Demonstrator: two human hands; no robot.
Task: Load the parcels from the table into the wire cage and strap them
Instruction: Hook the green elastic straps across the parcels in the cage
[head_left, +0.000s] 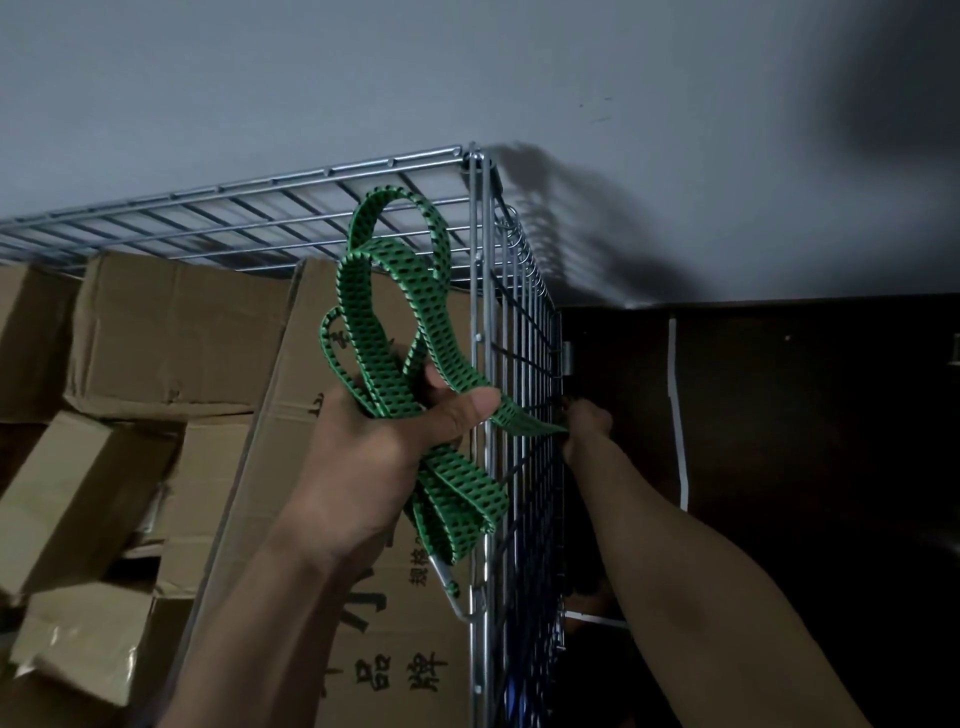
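A wire cage (480, 291) fills the left and middle of the view, with several brown cardboard parcels (176, 332) stacked inside it. My left hand (395, 431) grips a bunched green elastic strap (384, 322) with black dots, its loops rising above the fist and hanging below it. A metal hook (449, 582) dangles at the strap's lower end beside the cage's corner post. One end of the strap runs right across the cage's side mesh to my right hand (587, 421), which holds it against the outer face of the side panel; those fingers are partly hidden by the wire.
A dark board or cabinet (779, 467) stands right of the cage, with a white strip (678, 415) running down it. A grey wall (467, 78) rises behind. The tallest parcel (363, 597) with printed characters leans against the cage's near corner.
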